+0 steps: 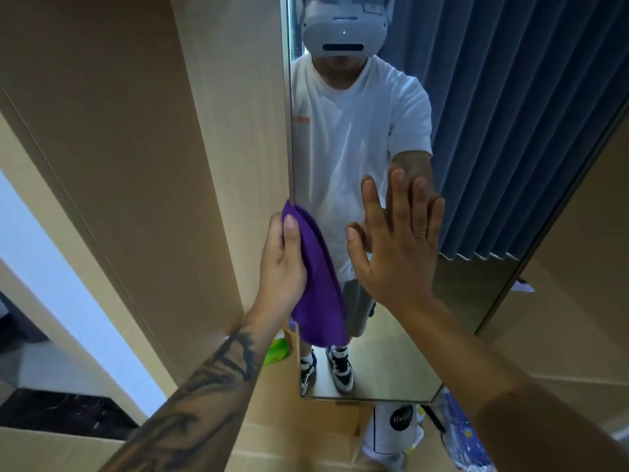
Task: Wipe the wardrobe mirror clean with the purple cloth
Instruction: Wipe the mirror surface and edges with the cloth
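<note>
The tall wardrobe mirror (pixel 476 148) fills the middle and right of the head view, framed by light wooden panels. My left hand (pixel 284 264) grips the purple cloth (pixel 318 284) and holds it against the mirror's left edge, the cloth hanging down below my fingers. My right hand (pixel 394 247) lies flat on the glass with fingers straight and spread, a ring on one finger. The glass reflects a person in a white T-shirt and blue curtains.
A wooden wardrobe panel (pixel 153 165) stands left of the mirror. On the floor below the mirror lie a white bag (pixel 391 434), a blue plastic bag (pixel 466 434) and a green packet (pixel 277 350). A cardboard edge (pixel 44 449) shows at bottom left.
</note>
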The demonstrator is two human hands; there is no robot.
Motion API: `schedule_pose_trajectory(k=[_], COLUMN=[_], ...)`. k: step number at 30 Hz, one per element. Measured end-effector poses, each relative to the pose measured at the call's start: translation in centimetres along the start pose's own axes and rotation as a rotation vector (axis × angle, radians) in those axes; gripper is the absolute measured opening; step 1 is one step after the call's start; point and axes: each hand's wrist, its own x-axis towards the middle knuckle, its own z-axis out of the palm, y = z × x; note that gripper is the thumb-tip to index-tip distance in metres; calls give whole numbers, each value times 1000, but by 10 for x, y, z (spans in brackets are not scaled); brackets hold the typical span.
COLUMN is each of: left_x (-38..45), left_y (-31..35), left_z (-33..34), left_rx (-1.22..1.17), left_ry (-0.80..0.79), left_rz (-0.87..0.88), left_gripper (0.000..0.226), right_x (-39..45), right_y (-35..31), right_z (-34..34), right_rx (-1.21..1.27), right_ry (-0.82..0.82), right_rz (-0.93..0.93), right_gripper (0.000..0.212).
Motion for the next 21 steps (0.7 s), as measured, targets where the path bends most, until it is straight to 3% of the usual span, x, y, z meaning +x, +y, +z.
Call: schedule_pose_trajectory(k=[5, 10, 14, 16, 21], left_x=[-44, 12, 44, 30, -40], left_y=[-36, 23, 60, 43, -34], left_z=[2, 4, 5, 8, 5], left_rx=[25, 56, 36, 35, 48], left_ry=[-102, 44, 96, 79, -69], left_rz=[-209, 44, 135, 105, -155], left_gripper=[39, 25, 24, 24, 25], right_x=[0, 1, 1, 1, 0], right_y=[-1, -2, -4, -4, -9], right_z=[-2, -3, -2, -1, -2], right_rx=[1, 7, 14, 20, 18], right_ry=[-35, -34, -34, -36, -47], right_rz=[5, 14, 27, 35, 45], right_gripper=[67, 67, 67, 67, 68])
